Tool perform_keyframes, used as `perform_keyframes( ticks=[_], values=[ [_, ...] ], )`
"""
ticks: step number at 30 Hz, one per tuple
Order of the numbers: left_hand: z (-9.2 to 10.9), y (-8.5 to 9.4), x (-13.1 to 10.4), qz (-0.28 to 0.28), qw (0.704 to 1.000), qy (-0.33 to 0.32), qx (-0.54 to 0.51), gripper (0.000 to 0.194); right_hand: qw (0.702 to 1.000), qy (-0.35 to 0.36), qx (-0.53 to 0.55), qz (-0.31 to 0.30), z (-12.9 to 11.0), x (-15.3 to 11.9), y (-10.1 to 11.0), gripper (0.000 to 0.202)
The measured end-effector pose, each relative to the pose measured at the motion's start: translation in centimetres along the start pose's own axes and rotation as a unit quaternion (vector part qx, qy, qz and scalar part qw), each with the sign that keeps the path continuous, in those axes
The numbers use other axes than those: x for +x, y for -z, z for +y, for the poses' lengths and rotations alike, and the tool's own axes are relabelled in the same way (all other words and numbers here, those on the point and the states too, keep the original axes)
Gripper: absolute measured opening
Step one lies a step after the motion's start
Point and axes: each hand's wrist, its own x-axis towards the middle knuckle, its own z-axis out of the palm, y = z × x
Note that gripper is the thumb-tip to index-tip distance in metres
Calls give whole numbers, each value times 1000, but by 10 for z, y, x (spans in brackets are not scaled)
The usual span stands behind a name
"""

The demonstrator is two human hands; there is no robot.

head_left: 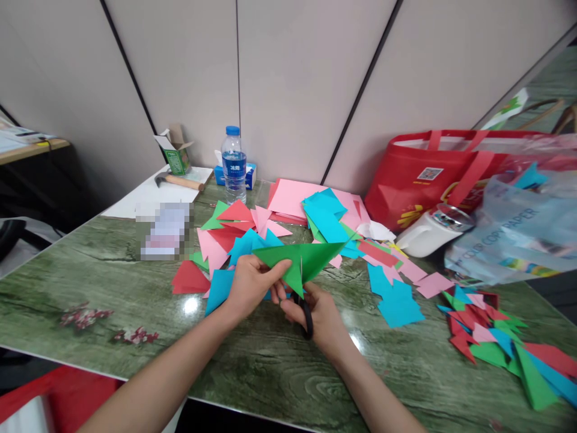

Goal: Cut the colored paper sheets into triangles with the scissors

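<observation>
My left hand (256, 279) pinches a green sheet of paper (318, 258) near its left side, thumb on top. The sheet is held above the table and comes to a point toward me. In my right hand (318, 316) is a pair of scissors (308, 319) with black handles. Their blades run up into the green paper, where a slit shows along the middle. Beneath and behind my hands lie blue paper pieces (219, 288), pink pieces (211, 249) and red pieces (190, 278).
A water bottle (234, 165), tissue box (219, 176), hammer (180, 180) and small open box (177, 157) stand or lie at the back left. Rightward are a white mug (419, 233), red bag (406, 174), plastic bag (514, 228) and a pile of cut paper (489, 334).
</observation>
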Motion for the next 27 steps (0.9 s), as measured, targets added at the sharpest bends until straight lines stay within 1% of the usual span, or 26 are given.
perform_keyframes(
  ticks=[10,19,22,27],
  values=[
    [-1,0,1,-4,1000,-2,-12,39,1000,-3,2,6,0,0,-2,41],
    [-1,0,1,-7,1000,4,-25,39,999,-31,9,30,-5,-1,-4,41],
    [-2,0,1,-10,1000,4,-22,39,999,-14,22,38,-3,1,-4,41],
    [-5,-2,1,-36,999,25,-19,38,998,37,38,39,0,4,-3,38]
  ],
)
